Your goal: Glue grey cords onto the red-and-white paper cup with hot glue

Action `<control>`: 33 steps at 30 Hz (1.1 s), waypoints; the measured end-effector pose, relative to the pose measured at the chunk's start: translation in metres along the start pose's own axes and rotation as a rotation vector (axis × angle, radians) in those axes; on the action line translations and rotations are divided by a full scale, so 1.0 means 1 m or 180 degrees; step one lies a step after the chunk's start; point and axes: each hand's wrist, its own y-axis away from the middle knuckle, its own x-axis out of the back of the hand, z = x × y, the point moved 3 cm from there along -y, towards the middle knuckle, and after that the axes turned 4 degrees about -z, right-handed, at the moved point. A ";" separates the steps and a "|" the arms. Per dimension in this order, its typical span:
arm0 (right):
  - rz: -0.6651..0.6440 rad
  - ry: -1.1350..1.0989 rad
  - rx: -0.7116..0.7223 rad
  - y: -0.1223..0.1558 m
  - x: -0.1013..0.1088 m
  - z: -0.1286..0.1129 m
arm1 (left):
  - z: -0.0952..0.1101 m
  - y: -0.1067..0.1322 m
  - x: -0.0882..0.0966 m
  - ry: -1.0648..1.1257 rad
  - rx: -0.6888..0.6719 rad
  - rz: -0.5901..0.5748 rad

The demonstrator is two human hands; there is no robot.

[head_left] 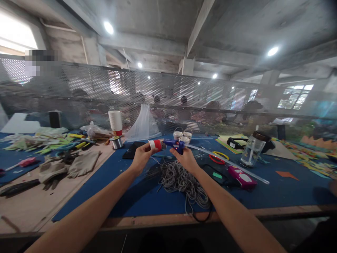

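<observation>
My left hand [142,157] grips a small paper cup [155,144] with a red band, tipped on its side. In my right hand [186,159] is a blue glue gun [177,146], its nozzle pointing left at the cup's end. A long clear glue stick [231,164] sticks out of the gun's back toward the right. Below both hands a heap of grey cord [181,181] lies on the blue mat [137,196]. Two small white cups with cord handles [183,135] stand just behind the gun. Whether the nozzle touches the cup I cannot tell.
A stack of paper cups [115,121] stands on a metal tin at the back left. Work gloves [83,163] and scissors lie left. To the right are a purple device [242,177], a glass jar [254,149] and coloured paper scraps. A perforated metal screen [168,91] closes the back.
</observation>
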 end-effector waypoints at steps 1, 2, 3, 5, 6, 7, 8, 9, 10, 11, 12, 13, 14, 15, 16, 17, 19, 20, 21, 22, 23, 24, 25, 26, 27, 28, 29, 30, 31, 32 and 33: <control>0.0029 0.0039 0.0050 0.000 0.000 -0.001 | 0.001 0.000 -0.001 -0.0014 -0.0023 -0.0003; 0.0047 0.0094 0.0095 0.000 0.001 -0.001 | 0.002 0.000 -0.001 -0.0035 -0.0047 0.0006; 0.0055 0.0162 0.0133 0.000 0.000 -0.001 | 0.003 0.000 -0.001 -0.0064 -0.0070 0.0023; 0.0052 0.0318 0.0204 0.000 -0.001 0.000 | 0.003 0.000 0.000 -0.0120 -0.0110 0.0056; 0.0050 0.0390 0.0244 0.000 -0.001 0.001 | 0.003 0.000 0.000 -0.0140 -0.0125 0.0046; 0.0053 0.0448 0.0286 0.000 -0.002 0.001 | 0.003 0.000 0.000 -0.0155 -0.0142 0.0021; 0.0056 0.0490 0.0323 0.000 -0.002 0.002 | 0.003 -0.001 0.000 -0.0166 -0.0161 -0.0010; 0.0057 0.0519 0.0356 0.000 -0.003 0.002 | 0.003 -0.001 0.000 -0.0183 -0.0183 -0.0035; 0.0056 0.0535 0.0376 0.000 -0.003 0.002 | 0.003 -0.001 0.000 -0.0205 -0.0202 -0.0049; 0.0051 0.0545 0.0386 0.000 -0.003 0.002 | 0.003 -0.001 0.000 -0.0231 -0.0214 -0.0056; 0.0048 0.0556 0.0392 0.000 -0.003 0.002 | 0.003 -0.001 0.000 -0.0254 -0.0219 -0.0054; 0.0043 0.0571 0.0388 0.000 -0.003 0.002 | 0.003 -0.001 0.001 -0.0269 -0.0219 -0.0055; 0.0034 0.0590 0.0365 0.000 -0.003 0.002 | 0.003 -0.001 0.001 -0.0277 -0.0216 -0.0060; 0.0028 0.0609 0.0325 0.000 -0.003 0.003 | 0.002 -0.001 0.001 -0.0286 -0.0212 -0.0061; 0.0026 0.0625 0.0275 0.000 -0.003 0.003 | 0.002 -0.001 0.001 -0.0294 -0.0214 -0.0056; 0.0026 0.0635 0.0227 0.000 -0.003 0.003 | 0.001 -0.001 0.001 -0.0301 -0.0222 -0.0051; 0.0047 0.0632 0.0168 0.000 -0.003 0.003 | 0.001 -0.001 0.001 -0.0303 -0.0247 -0.0060; 0.0070 0.0625 0.0166 0.000 -0.003 0.002 | 0.000 -0.001 0.001 -0.0293 -0.0261 -0.0071; 0.0086 0.0618 0.0167 0.000 -0.003 0.002 | 0.000 -0.001 0.001 -0.0277 -0.0276 -0.0086; 0.0087 0.0616 0.0160 -0.001 -0.003 0.002 | 0.000 -0.001 0.001 -0.0259 -0.0289 -0.0097; 0.0084 0.0620 0.0141 -0.001 -0.003 0.002 | 0.000 -0.001 0.001 -0.0243 -0.0297 -0.0101; 0.0076 0.0627 0.0119 -0.001 -0.003 0.002 | 0.000 -0.001 0.001 -0.0229 -0.0302 -0.0099; 0.0068 0.0635 0.0097 -0.001 -0.003 0.002 | 0.000 -0.002 0.001 -0.0219 -0.0302 -0.0096; 0.0065 0.0641 0.0081 -0.002 -0.003 0.001 | -0.001 -0.002 0.001 -0.0220 -0.0299 -0.0093; 0.0076 0.0640 0.0072 -0.001 -0.003 0.001 | -0.001 -0.002 0.001 -0.0231 -0.0290 -0.0077; 0.0095 0.0628 0.0068 -0.001 -0.003 0.001 | -0.001 -0.002 0.001 -0.0244 -0.0279 -0.0058; 0.0111 0.0606 0.0068 -0.001 -0.002 0.001 | -0.001 -0.002 0.001 -0.0259 -0.0266 -0.0050; 0.0126 0.0578 0.0069 -0.001 -0.002 0.000 | -0.001 -0.002 0.001 -0.0266 -0.0256 -0.0046; 0.0141 0.0547 0.0072 -0.001 -0.002 0.000 | -0.001 -0.002 0.001 -0.0262 -0.0251 -0.0046; 0.0156 0.0517 0.0076 -0.001 -0.002 0.000 | -0.001 -0.001 0.001 -0.0251 -0.0250 -0.0052; 0.0175 0.0496 0.0081 0.000 -0.001 0.000 | 0.000 -0.001 0.000 -0.0237 -0.0252 -0.0066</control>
